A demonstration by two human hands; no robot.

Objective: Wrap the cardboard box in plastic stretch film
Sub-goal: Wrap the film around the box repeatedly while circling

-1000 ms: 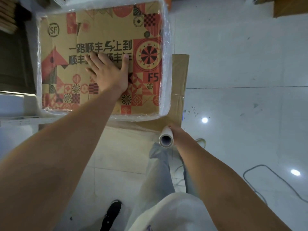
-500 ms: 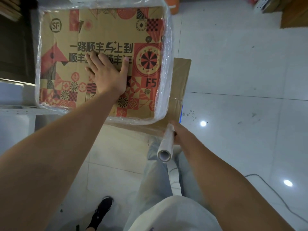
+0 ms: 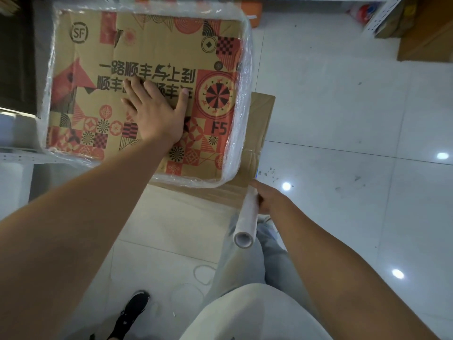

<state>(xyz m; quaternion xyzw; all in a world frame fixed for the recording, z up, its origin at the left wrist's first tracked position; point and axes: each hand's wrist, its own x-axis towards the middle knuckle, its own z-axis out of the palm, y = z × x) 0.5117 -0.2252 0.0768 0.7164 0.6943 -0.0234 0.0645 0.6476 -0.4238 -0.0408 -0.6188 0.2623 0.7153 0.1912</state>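
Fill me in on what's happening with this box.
A person is wrapping a printed cardboard box in clear stretch film. The left hand lies flat on the box top, fingers straight, pressing it down. The right hand grips the film roll just off the box's near right corner. Film already bands the box's sides; the top is bare. The box sits on another plain carton.

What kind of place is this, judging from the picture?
Probably a parcel packing or storage room: a printed courier box being wrapped with a stretch film roll, white metal shelving, and cartons on the tiled floor.
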